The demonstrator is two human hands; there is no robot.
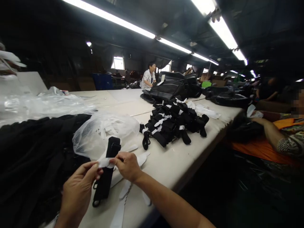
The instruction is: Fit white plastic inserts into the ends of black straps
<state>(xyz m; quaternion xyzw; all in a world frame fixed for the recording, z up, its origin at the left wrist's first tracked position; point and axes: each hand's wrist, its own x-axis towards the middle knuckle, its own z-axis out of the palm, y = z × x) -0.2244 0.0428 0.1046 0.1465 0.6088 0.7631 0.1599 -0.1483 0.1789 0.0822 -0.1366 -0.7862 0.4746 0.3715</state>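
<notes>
A folded black strap [104, 183] lies on the pale table in front of me, with a metal ring at its near end. Across its middle runs a white strip [104, 162], which both hands pinch. My left hand [79, 185] closes thumb and fingers on the strip's left part. From the other side, my right hand [127, 165] grips its right part and covers that end. Loose white strips [124, 190], some with toothed edges, lie under and beside my right forearm. Just beyond the strap sits a clear plastic bag [85, 137] with white strips inside.
A heap of black straps wrapped with white strips [166, 123] lies on the table [171, 164]. Black bags [168, 85] are stacked behind it. Dark fabric [30, 164] and clear plastic [47, 104] cover the left. One person [148, 77] stands beyond; another [285, 139] sits right.
</notes>
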